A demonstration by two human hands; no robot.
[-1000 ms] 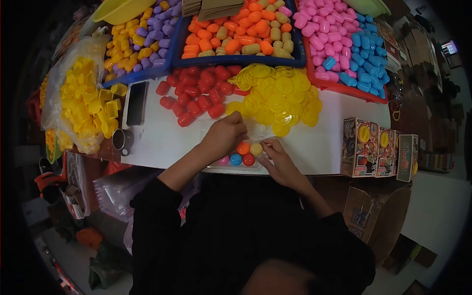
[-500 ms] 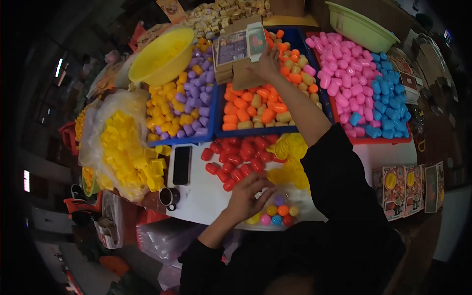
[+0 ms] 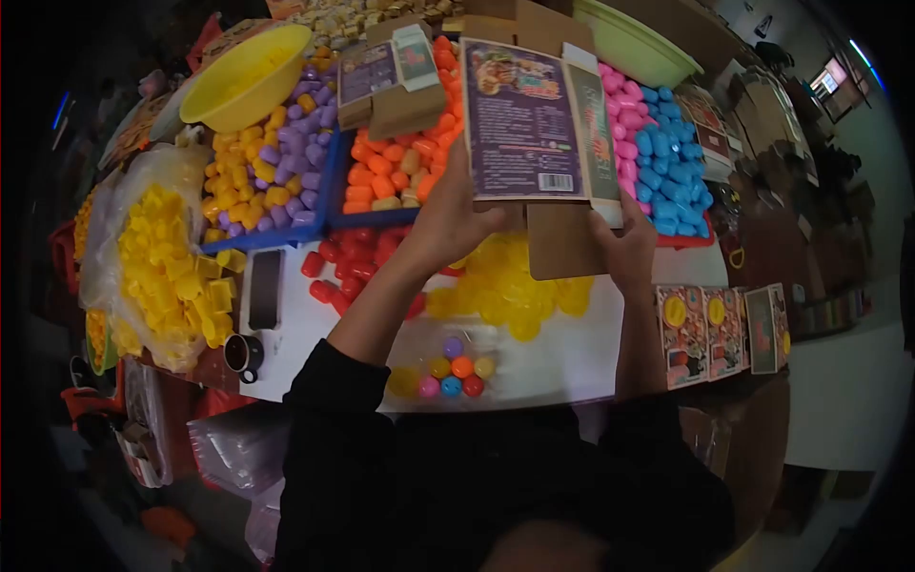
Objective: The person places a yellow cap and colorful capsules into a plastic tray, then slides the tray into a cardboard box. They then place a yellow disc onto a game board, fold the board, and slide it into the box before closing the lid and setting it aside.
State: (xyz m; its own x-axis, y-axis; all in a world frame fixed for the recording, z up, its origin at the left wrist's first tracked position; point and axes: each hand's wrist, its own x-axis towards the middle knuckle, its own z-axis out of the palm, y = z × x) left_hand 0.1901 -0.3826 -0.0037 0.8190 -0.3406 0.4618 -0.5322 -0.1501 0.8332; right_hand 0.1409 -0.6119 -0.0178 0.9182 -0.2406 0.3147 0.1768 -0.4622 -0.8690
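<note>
A printed cardboard box (image 3: 524, 119), purple with a green side panel and open brown flaps, is held up in front of me between both hands. My left hand (image 3: 456, 217) grips its left edge. On the lower right edge, my right hand (image 3: 629, 246) closes round the green side panel. Just beyond my left hand, more flat cardboard boxes (image 3: 370, 78) lie on top of the orange capsules (image 3: 379, 164). Below the held box are yellow round pieces (image 3: 510, 291) and red capsules (image 3: 348, 265). Several coloured balls (image 3: 461, 366) sit in clear plastic near the table's front edge.
Blue trays (image 3: 319, 224) hold purple, yellow, orange and tan capsules. Pink and blue capsules (image 3: 672, 157) fill a red tray on the right. A yellow basin (image 3: 248, 81), a bag of yellow pieces (image 3: 162, 257), a phone (image 3: 266, 289), a cup (image 3: 243, 355) and printed boxes (image 3: 710, 334) stand around.
My right hand has brought a box from the stack towards me. My left hand has risen from above the red capsules to grip it too. The view has swung right.
</note>
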